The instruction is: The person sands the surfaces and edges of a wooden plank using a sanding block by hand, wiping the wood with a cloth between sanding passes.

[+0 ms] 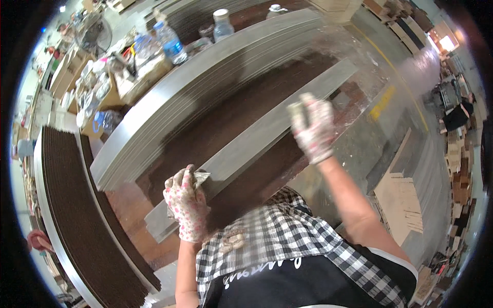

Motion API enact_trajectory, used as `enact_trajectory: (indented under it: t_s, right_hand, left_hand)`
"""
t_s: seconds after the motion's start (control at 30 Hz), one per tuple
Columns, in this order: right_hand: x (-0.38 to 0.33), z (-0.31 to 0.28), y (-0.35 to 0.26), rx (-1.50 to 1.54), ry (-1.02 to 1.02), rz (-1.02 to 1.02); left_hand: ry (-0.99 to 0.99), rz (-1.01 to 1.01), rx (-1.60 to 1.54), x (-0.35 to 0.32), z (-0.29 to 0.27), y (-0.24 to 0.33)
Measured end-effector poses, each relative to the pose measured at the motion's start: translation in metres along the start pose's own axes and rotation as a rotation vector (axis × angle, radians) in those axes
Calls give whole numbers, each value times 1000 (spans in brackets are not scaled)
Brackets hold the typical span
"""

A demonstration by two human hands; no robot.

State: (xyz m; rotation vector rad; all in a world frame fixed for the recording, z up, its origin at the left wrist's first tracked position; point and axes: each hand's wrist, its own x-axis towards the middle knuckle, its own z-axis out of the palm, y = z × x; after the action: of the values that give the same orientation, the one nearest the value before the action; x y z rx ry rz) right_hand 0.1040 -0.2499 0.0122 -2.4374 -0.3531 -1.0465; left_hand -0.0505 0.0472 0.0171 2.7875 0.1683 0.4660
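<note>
1. A stack of grey boards (205, 92) lay beside the single grey plank (267, 131); two plastic bottles (169, 41) and two jars (222, 23) stood behind.
2. Two gloved hands worked: the left hand (186, 203) pinched a rag (200, 178) against the plank's near end, and the right hand (313, 128) was closed on a blurred pad (298, 110).
3. The plank crossed a dark brown counter (226, 123) in a cluttered workshop with a concrete floor (395, 102).

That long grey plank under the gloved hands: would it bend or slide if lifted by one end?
The plank looks long and thin, so it would probably sag if lifted by one end. Its face seems smooth, so it might slide on the brown surface. The left hand presses its near end with a rag, likely steadying it.
</note>
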Motion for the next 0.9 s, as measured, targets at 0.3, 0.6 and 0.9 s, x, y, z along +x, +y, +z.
enact_trajectory:
  t_s: [0.3, 0.6, 0.9]
  right_hand:
    - [35, 5, 140, -18, -114, 231]
    - [23, 11, 144, 189, -96, 49]
    - [99, -4, 286, 53, -29, 426]
  left_hand:
    - [-288, 93, 109, 50, 36, 89]
    - [-343, 84, 168, 47, 28, 85]
    - [-317, 89, 190, 47, 34, 88]
